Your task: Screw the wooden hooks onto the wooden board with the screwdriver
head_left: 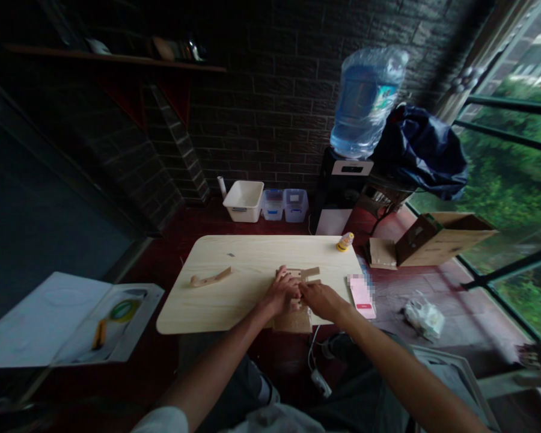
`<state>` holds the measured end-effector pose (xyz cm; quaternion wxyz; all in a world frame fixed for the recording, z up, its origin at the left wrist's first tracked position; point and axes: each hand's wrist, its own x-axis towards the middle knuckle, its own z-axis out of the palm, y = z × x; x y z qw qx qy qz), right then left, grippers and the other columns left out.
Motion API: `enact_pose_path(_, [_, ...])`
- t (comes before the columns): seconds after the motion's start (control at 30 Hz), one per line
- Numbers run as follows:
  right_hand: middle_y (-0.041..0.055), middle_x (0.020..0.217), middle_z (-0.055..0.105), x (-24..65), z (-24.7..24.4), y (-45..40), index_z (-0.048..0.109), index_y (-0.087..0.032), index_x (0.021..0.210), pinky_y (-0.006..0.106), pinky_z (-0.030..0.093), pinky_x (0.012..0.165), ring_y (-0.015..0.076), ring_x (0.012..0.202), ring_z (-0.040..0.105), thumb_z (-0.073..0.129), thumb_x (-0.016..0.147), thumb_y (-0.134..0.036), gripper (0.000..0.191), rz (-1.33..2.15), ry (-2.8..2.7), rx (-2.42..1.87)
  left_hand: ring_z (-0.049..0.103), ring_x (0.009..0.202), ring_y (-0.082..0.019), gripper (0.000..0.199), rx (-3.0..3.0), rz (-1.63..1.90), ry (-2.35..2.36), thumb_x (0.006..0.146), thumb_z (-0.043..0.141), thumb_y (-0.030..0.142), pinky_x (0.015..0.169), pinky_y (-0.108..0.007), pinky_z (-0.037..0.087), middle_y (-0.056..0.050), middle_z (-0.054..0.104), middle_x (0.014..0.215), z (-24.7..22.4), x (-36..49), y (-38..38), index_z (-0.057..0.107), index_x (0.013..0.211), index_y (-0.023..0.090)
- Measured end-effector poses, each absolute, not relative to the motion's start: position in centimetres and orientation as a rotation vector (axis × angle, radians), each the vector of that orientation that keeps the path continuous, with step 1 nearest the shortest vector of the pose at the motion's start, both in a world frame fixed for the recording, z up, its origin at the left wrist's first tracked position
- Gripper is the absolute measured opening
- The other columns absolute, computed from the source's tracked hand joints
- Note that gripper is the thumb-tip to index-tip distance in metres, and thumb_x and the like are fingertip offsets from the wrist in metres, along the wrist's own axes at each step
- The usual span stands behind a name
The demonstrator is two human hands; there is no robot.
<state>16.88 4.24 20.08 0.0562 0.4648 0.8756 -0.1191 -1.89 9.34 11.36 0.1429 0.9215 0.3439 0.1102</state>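
Note:
My left hand lies over a light brown wooden piece with small dark holes, its fingers bent and gripping the piece. Right beside it, the fingers of my right hand are pressed together above the same piece; whatever they pinch is hidden. Two short wooden arms stick out to the right past my fingers. Below my hands, a brown board reaches over the table's front edge. A curved wooden part lies apart on the left of the pale table.
On the table's right are a yellow-capped bottle and a phone with a pink screen. An open white case stands at left. Behind are plastic bins and a water dispenser; cardboard boxes sit right.

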Motion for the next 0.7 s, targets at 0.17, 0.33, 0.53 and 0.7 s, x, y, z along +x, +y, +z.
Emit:
enact_pose_path(0.17, [0.0201, 0.113, 0.073, 16.6, 19.8, 4.2, 0.052, -0.012, 0.131, 0.037, 0.058, 0.08, 0.0286, 0.102, 0.073, 0.047, 0.102, -0.018, 0.03, -0.328, 2.593, 1.483, 0.052, 0.128, -0.027, 0.028, 2.668, 0.306, 1.007, 0.073, 0.085, 0.045, 0.13, -0.059, 0.001, -0.001, 0.066, 0.128, 10.8, -2.0, 9.4, 0.074, 0.094, 0.029])
enact_pose_path(0.33, [0.0207, 0.118, 0.071, 16.7, 20.2, 3.7, 0.05, -0.013, 0.135, 0.038, 0.058, 0.084, 0.0283, 0.106, 0.072, 0.047, 0.102, -0.021, 0.034, -0.348, 2.64, 1.445, 0.051, 0.129, -0.028, 0.026, 2.69, 0.326, 1.004, 0.074, 0.084, 0.042, 0.13, -0.058, 0.002, -0.002, 0.066, 0.13, 10.5, -2.0, 9.4, 0.074, 0.094, 0.028])
enact_pose_path(0.53, [0.0177, 0.127, 0.069, 16.3, 21.6, 3.7, 0.048, -0.018, 0.138, 0.036, 0.058, 0.087, 0.0267, 0.111, 0.071, 0.047, 0.098, -0.01, 0.04, -0.263, 2.591, 1.384, 0.052, 0.128, -0.026, 0.039, 2.672, 0.346, 0.997, 0.074, 0.083, 0.044, 0.131, -0.057, 0.002, -0.001, 0.067, 0.131, 11.0, -1.9, 9.3, 0.072, 0.109, 0.03])
enact_pose_path(0.7, [0.0202, 0.121, 0.071, 15.9, 21.9, 4.3, 0.054, -0.014, 0.132, 0.037, 0.059, 0.084, 0.0282, 0.107, 0.073, 0.047, 0.099, -0.011, 0.033, -0.29, 2.566, 1.407, 0.053, 0.127, -0.028, 0.029, 2.679, 0.314, 1.023, 0.073, 0.084, 0.044, 0.131, -0.057, 0.003, -0.003, 0.068, 0.125, 11.2, -1.8, 9.4, 0.073, 0.094, 0.027])
